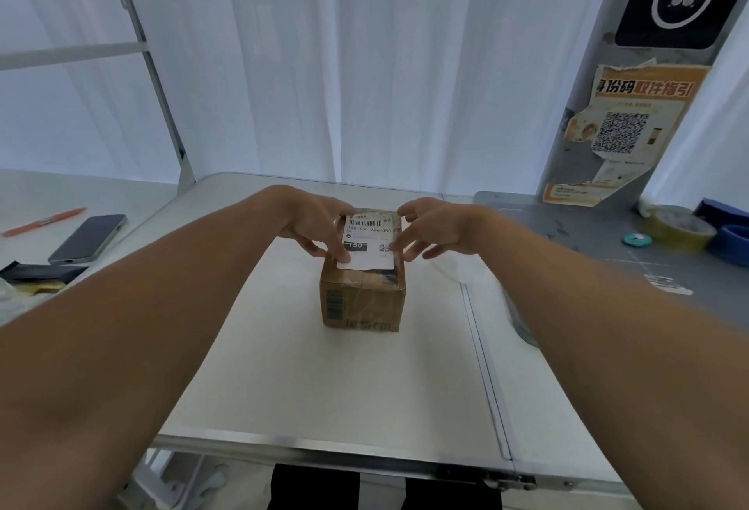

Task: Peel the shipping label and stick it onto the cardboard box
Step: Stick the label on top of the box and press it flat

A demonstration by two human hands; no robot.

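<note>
Pressing a white printed shipping label point(368, 241) onto the top of a small brown taped cardboard box point(362, 301).

Box standing mid-way on the white folding surface point(324, 380). Left hand point(312, 222) with fingers spread, tips pinning the label's near-left corner; right hand point(435, 228) likewise open, fingertips at the right edge. Gripping nothing, only pressing, probably to smooth the label flat and square.

Parcel pickup station: pickup-code poster point(632, 120), tape rolls point(681, 228).
</note>
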